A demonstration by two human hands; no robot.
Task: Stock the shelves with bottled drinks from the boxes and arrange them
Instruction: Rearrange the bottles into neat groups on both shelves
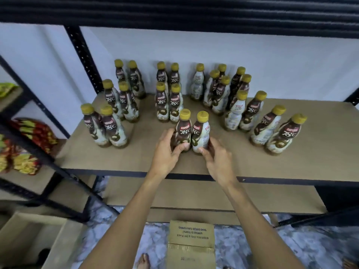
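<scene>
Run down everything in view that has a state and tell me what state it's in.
left hand: grips the left front bottle low down.
right hand: grips the right front bottle low down.
left front bottle: upright on the shelf, capped.
right front bottle: upright, capped, beside the left one.
other bottles: upright, capped, mostly in pairs.
cardboard box: below the shelf, contents hidden.

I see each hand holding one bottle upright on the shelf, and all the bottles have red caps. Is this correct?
Not quite: the head view shows the caps are yellow, not red. The rest holds: the left hand holds the left bottle, the right hand the right bottle, both upright on the shelf.
</scene>
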